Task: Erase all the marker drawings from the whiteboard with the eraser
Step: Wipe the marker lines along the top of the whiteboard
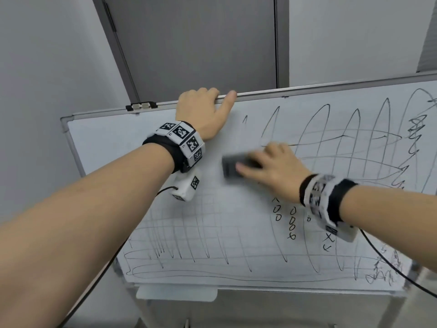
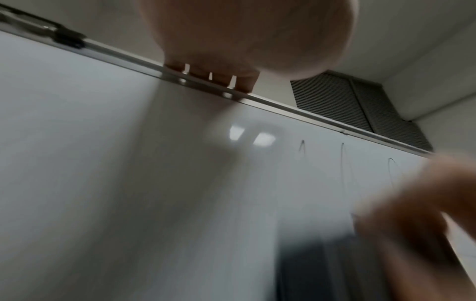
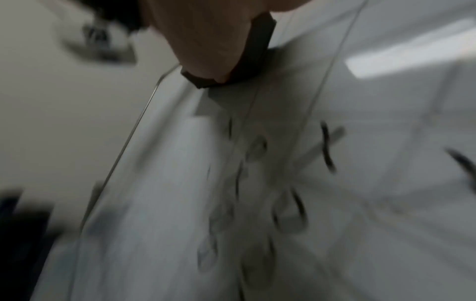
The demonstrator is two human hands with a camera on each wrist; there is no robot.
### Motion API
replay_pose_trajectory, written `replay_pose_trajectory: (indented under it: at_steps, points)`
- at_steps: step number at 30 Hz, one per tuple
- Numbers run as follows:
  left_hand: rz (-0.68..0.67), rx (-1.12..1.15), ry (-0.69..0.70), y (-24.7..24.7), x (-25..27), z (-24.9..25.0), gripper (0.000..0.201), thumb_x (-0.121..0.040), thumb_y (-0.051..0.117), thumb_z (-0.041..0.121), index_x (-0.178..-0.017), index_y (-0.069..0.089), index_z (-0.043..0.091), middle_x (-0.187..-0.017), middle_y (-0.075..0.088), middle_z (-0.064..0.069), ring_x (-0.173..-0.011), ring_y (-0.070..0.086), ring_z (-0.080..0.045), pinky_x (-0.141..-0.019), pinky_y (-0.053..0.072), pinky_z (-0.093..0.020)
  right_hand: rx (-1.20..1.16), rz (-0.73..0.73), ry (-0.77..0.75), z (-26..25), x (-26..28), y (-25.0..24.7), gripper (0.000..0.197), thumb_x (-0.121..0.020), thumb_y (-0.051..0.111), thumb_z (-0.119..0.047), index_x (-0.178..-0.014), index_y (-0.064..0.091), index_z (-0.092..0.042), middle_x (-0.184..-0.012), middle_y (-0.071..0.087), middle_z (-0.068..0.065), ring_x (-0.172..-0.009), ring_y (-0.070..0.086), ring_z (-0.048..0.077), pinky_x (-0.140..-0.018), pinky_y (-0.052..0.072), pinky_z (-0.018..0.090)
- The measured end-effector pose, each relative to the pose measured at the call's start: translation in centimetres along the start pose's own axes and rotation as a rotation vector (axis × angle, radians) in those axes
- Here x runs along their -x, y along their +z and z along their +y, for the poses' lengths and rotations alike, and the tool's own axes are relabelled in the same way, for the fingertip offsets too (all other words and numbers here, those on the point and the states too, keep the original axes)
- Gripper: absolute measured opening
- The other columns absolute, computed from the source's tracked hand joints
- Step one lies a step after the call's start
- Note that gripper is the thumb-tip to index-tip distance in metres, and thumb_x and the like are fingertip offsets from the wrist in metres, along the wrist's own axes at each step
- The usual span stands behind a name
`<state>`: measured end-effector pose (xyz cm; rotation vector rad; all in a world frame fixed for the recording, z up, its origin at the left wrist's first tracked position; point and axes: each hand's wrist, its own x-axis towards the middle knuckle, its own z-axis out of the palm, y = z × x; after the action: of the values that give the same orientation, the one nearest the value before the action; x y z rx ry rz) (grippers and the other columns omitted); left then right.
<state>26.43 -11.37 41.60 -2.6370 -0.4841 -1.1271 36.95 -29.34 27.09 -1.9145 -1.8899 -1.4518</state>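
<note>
A whiteboard (image 1: pixel 113 143) on a stand fills the head view, with black marker loops, grid lines and small symbols (image 1: pixel 293 223) over its right and lower parts. Its upper left area looks wiped. My left hand (image 1: pixel 203 110) grips the board's top edge, fingers (image 2: pixel 213 77) curled over the metal frame (image 2: pixel 309 118). My right hand (image 1: pixel 272 169) holds a dark grey eraser (image 1: pixel 233 165) flat against the board near its middle, blurred by motion. In the right wrist view the eraser (image 3: pixel 247 67) sits under my fingers (image 3: pixel 203 40) on the whiteboard (image 3: pixel 386 142).
A grey door (image 1: pixel 194 43) and pale walls stand behind the board. A clip (image 1: pixel 141 106) sits on the top frame at the left. A small white tray (image 1: pixel 176 294) hangs below the bottom edge. Cables (image 1: pixel 397 271) trail from both wrist cameras.
</note>
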Motion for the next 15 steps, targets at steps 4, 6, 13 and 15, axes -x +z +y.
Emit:
replay_pose_trajectory:
  at_steps: [4,6,13,15]
  points:
    - [0.012,-0.018,-0.027,0.5,-0.2,0.8,0.061,-0.088,0.015,0.068,-0.075,0.045,0.018,-0.071,0.049,-0.001,-0.071,0.045,-0.030,-0.085,0.041,-0.042,0.044,-0.320,-0.392,-3.5,8.5,3.1,0.061,-0.073,0.069,-0.017,-0.129,0.050,-0.035,-0.113,0.056,0.000,-0.087,0.045,0.026,-0.075,0.038,0.041]
    - [-0.004,-0.037,-0.034,0.6,-0.4,1.0,0.062,-0.089,0.013,0.069,-0.073,0.042,0.017,-0.068,0.045,0.001,-0.070,0.042,-0.028,-0.093,0.040,-0.046,0.062,-0.327,-0.460,-2.7,8.4,2.9,0.064,-0.073,0.070,-0.016,-0.130,0.050,-0.035,-0.113,0.056,0.000,-0.088,0.046,0.026,-0.076,0.036,0.041]
    - [-0.110,-0.100,-0.066,0.0,-0.8,1.3,0.072,-0.086,0.005,0.074,-0.081,0.048,0.016,-0.080,0.058,-0.005,-0.083,0.055,-0.031,-0.103,0.031,-0.056,0.056,0.075,0.261,7.0,-2.1,-3.9,0.070,-0.072,0.060,-0.004,-0.136,0.053,-0.031,-0.130,0.055,0.010,-0.096,0.044,0.030,-0.077,0.032,0.041]
    - [-0.137,-0.107,-0.052,0.0,-0.8,1.6,0.072,-0.086,0.004,0.073,-0.081,0.049,0.017,-0.084,0.060,-0.007,-0.089,0.057,-0.033,-0.104,0.028,-0.058,0.055,0.068,0.192,6.8,-0.9,-3.5,0.067,-0.074,0.058,-0.005,-0.135,0.052,-0.033,-0.131,0.055,0.008,-0.097,0.043,0.030,-0.077,0.033,0.042]
